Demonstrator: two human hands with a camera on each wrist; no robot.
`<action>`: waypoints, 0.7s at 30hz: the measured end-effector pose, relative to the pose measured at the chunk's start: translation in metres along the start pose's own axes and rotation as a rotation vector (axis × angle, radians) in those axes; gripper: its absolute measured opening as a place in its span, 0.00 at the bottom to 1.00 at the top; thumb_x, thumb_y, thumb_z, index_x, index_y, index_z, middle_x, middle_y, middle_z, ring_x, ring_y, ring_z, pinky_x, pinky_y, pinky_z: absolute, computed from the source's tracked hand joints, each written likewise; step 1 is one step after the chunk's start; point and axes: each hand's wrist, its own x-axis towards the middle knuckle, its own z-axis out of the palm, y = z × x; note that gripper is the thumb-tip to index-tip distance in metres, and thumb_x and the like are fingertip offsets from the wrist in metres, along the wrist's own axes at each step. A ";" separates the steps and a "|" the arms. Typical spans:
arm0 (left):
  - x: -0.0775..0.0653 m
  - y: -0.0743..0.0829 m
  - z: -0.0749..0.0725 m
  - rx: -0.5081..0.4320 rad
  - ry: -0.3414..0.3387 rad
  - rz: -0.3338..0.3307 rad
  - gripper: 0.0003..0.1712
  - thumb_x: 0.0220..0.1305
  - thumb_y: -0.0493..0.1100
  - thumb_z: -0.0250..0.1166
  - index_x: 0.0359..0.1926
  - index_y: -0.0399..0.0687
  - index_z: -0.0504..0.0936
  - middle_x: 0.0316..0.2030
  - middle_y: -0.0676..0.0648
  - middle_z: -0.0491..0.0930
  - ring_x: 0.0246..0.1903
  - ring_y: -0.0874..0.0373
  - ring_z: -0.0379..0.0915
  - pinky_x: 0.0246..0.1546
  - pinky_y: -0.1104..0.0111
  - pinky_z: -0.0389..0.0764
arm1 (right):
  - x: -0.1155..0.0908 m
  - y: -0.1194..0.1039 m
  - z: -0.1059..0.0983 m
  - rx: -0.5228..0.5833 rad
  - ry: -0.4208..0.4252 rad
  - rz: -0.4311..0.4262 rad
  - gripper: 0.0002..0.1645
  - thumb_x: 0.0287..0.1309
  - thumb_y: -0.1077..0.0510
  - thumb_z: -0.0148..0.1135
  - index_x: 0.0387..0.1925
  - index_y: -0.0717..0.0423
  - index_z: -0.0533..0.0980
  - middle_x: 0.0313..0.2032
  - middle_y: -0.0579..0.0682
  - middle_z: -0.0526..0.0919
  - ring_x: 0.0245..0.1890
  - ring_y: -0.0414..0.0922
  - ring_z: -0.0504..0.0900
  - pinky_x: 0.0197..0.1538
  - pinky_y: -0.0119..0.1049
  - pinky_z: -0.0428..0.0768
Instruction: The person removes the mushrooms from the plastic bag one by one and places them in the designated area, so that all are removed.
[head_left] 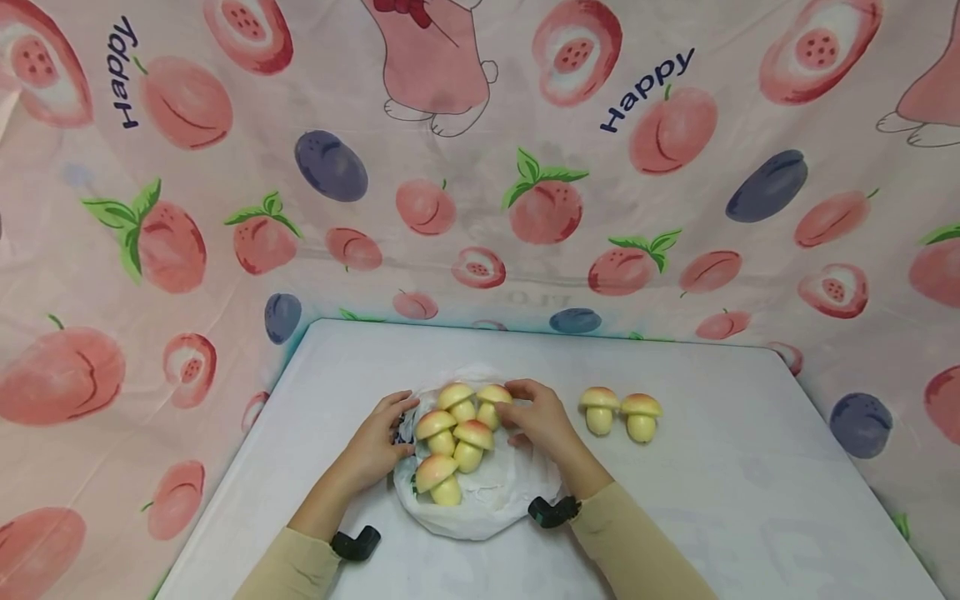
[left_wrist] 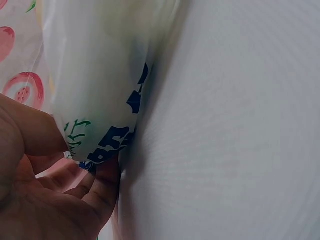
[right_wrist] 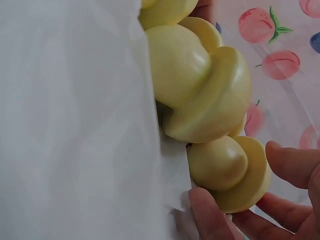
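Left hand (head_left: 372, 446) at the left side of a thin white plastic bag with blue and green print (head_left: 517, 492); I am pinching its edge between thumb and fingers.

"And the other one?"

Right hand (head_left: 543, 419) curves about a yellow mushroom-shaped piece with an orange-tinted cap (head_left: 489, 414), the far-right one in the bag. Fingertips touch it. Whether I grip it or merely steady it, I cannot tell.

"How many inside, counting that one?"

Five, all within the open bag, bunched toward its left half: two at the far side, two in the middle, one nearest me. Packed close. Bare plastic shows on the right half.

"Any outside?"

Two of the same kind, an outlying pair of yellow mushrooms (head_left: 641, 421), just beside each other on the smooth white tabletop (head_left: 750, 467). They lie to the right of the bag, well apart from it. Neither of my hands touches them.

"So how far along would you put it?"

Judging by the count alone: bagging well past halfway. Five in, two left out. Bag mouth lies open, so no closing done.
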 end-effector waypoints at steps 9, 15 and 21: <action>-0.001 -0.001 0.000 -0.005 0.000 0.003 0.45 0.65 0.25 0.71 0.80 0.47 0.69 0.84 0.45 0.57 0.78 0.33 0.65 0.74 0.41 0.74 | 0.004 0.001 0.004 -0.035 0.028 -0.014 0.27 0.68 0.57 0.73 0.66 0.54 0.80 0.65 0.59 0.83 0.36 0.47 0.91 0.30 0.38 0.89; -0.001 -0.001 0.000 0.000 0.005 0.002 0.45 0.64 0.25 0.71 0.80 0.47 0.70 0.84 0.46 0.58 0.78 0.34 0.65 0.74 0.41 0.74 | 0.004 0.002 0.005 -0.026 0.035 -0.020 0.26 0.68 0.58 0.74 0.65 0.55 0.80 0.63 0.59 0.83 0.36 0.47 0.91 0.29 0.38 0.89; -0.001 -0.001 0.000 0.003 0.008 0.003 0.45 0.64 0.25 0.71 0.80 0.47 0.70 0.84 0.46 0.58 0.78 0.34 0.65 0.74 0.42 0.74 | 0.003 0.002 0.003 -0.005 0.038 -0.027 0.25 0.69 0.59 0.73 0.64 0.56 0.80 0.62 0.60 0.83 0.36 0.49 0.91 0.29 0.38 0.89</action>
